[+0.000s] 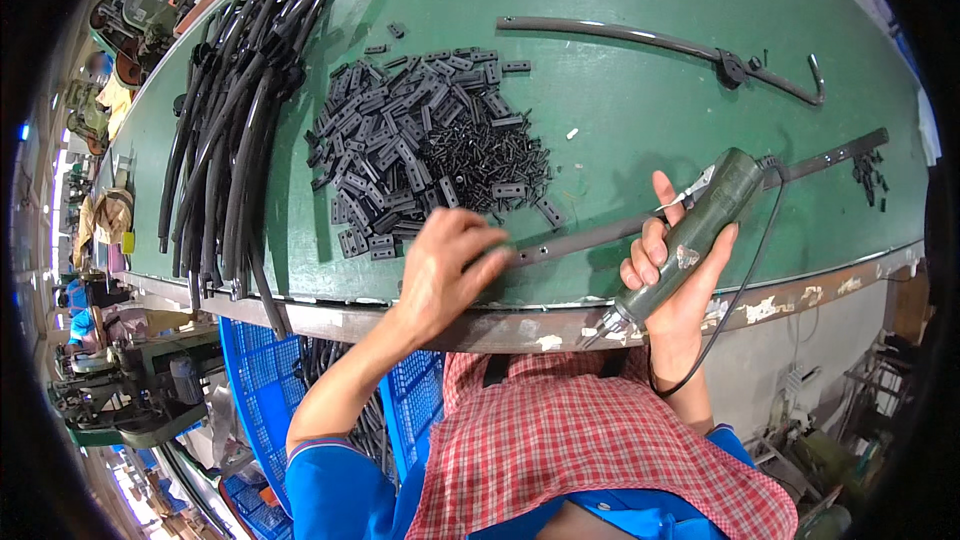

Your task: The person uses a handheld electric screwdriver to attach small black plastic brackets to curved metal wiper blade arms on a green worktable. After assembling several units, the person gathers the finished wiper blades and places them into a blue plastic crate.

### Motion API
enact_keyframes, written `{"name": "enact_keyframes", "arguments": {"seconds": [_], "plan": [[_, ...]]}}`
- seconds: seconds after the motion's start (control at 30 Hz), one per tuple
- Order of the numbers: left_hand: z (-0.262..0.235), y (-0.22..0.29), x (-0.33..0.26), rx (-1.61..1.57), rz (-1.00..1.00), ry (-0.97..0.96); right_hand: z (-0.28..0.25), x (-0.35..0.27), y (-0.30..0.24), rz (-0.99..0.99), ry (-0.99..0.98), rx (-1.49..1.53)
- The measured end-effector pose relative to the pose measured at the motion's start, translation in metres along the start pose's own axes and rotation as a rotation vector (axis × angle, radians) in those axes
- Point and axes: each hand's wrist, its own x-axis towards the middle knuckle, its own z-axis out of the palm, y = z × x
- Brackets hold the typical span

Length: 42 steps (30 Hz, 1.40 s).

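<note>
My right hand (680, 275) is wrapped round a dark green, corded electric screwdriver (695, 230), its bit tilted down toward the table's front edge. Behind the tool lies a black metal tube (590, 236) with small holes near its left end. Close to that end is my left hand (450, 275), slightly blurred, its fingers curled toward the thumb; whatever they may hold is hidden. Just beyond the left hand lies a heap of black slotted plastic blocks (375, 130), with a pile of small dark screws (485, 160) at its right side.
Bent black tubes (235, 120) are stacked at the left on the green table (620, 90). A jointed tube with a hooked end (620, 32) lies at the far side. Several small dark pieces (870, 178) sit far right. Blue crates (265, 375) stand below the front edge.
</note>
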Motion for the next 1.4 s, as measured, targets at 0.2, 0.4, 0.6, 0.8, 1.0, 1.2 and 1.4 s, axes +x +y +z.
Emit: {"name": "enact_keyframes", "arguments": {"seconds": [0.2, 0.4, 0.6, 0.8, 1.0, 1.2, 1.4], "plan": [[0.021, -0.016, 0.081, 0.259, -0.032, 0.157, 0.002, 0.000, 0.006, -0.013, 0.038, -0.074], [0.043, -0.034, 0.089, 0.321, 0.068, 0.150, 0.009, -0.002, 0.008, -0.019, 0.095, -0.035], [0.028, -0.011, 0.064, 0.022, -0.081, 0.205, 0.027, 0.001, -0.001, -0.103, 0.111, -0.055], [0.016, -0.006, 0.056, -1.345, -0.552, -0.041, 0.087, 0.044, -0.020, -0.595, -0.055, -0.077], [0.022, -0.008, 0.053, -1.615, -0.629, -0.208, 0.091, 0.052, -0.010, -0.777, -0.147, -0.118], [0.022, -0.008, 0.049, -1.706, -0.648, -0.221, 0.092, 0.053, -0.006, -0.778, -0.174, -0.092], [0.023, -0.008, 0.051, -1.682, -0.586, -0.250, 0.087, 0.054, -0.009, -0.731, -0.220, -0.069]]}}
